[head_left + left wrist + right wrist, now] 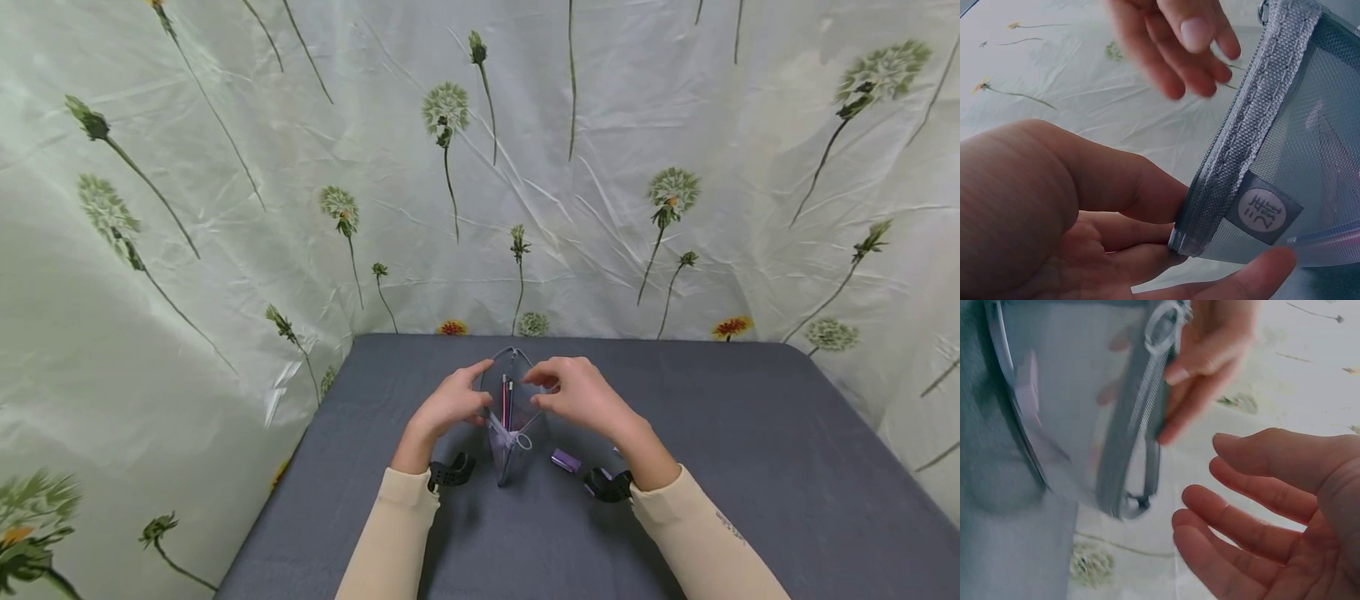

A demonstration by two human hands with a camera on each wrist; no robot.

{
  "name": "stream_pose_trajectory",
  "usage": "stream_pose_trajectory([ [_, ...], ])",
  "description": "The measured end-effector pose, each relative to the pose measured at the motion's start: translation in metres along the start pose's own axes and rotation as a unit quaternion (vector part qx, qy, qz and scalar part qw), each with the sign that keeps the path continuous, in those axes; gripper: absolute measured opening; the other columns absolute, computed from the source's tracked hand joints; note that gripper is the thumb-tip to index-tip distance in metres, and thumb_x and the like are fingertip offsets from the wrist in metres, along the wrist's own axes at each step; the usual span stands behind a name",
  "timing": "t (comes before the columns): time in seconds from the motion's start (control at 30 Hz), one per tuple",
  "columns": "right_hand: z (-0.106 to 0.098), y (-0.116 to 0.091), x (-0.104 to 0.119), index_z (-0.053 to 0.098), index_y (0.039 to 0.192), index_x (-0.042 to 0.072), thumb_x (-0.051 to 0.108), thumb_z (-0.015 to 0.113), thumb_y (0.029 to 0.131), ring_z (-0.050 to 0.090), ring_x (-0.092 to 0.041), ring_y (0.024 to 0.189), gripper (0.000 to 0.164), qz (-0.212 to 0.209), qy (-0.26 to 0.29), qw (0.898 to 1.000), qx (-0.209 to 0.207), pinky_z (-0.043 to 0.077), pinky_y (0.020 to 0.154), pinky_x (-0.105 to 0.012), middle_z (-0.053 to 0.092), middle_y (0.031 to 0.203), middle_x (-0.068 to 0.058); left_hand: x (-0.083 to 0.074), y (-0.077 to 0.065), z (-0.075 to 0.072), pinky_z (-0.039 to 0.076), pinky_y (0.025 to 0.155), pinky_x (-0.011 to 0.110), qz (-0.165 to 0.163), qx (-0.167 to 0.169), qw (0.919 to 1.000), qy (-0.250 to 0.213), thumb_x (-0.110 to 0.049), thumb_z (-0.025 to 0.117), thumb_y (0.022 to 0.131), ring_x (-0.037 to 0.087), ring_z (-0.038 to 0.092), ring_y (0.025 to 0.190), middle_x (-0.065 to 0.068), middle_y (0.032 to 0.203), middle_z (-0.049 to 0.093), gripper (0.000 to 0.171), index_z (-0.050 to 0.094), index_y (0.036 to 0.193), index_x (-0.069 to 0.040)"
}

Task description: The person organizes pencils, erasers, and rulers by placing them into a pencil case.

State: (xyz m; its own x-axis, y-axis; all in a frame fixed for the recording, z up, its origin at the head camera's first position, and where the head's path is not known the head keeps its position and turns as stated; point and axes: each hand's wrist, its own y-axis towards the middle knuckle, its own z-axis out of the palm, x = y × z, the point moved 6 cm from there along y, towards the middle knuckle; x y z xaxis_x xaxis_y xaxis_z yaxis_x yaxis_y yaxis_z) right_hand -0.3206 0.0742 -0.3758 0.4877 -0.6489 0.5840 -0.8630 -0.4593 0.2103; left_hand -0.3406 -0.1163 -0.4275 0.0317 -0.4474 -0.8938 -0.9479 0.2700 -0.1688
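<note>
A grey see-through mesh zip pouch stands upright on the table, its zipped top spread apart. Inside lean a pinkish-red pen and a dark pen. My left hand pinches the pouch's zip edge, which in the left wrist view lies between thumb and fingers beside a small label with a round white print. My right hand hovers at the pouch's right side, fingers loosely bent and apart from it, with nothing in them. A ring-shaped zip pull hangs at one end of the zip.
A shiny purple block-like item lies on the dark grey table, right of the pouch. Partly hidden by the right wrist is another small pale item. A white curtain printed with flowers hangs behind and left of the table.
</note>
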Motion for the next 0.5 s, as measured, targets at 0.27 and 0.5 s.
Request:
stream_pose_trajectory([
  [0.27,-0.022,-0.020,-0.020,0.074,0.117,0.018,0.016,0.080,0.087,0.065,-0.025,0.102,0.031,0.032,-0.002,0.999,-0.013,0.053,0.085,-0.040,0.070,0.109,0.007,-0.003,-0.001,-0.001,0.058,0.073,0.046,0.001,0.005,1.0000,-0.008,0.001,0.057,0.092,0.030,0.059,0.058,0.018,0.164,0.020,0.075,0.032,0.160,-0.018],
  [0.5,-0.034,-0.033,-0.040,0.074,0.116,0.015,0.016,0.079,0.087,0.068,-0.020,0.095,0.029,0.056,0.008,0.998,-0.036,0.055,0.081,-0.040,0.072,0.109,0.001,-0.002,0.000,0.000,0.058,0.075,0.047,0.003,0.003,0.9999,-0.011,0.002,0.057,0.093,0.019,0.049,0.051,0.018,0.164,0.020,0.074,0.033,0.160,-0.019],
])
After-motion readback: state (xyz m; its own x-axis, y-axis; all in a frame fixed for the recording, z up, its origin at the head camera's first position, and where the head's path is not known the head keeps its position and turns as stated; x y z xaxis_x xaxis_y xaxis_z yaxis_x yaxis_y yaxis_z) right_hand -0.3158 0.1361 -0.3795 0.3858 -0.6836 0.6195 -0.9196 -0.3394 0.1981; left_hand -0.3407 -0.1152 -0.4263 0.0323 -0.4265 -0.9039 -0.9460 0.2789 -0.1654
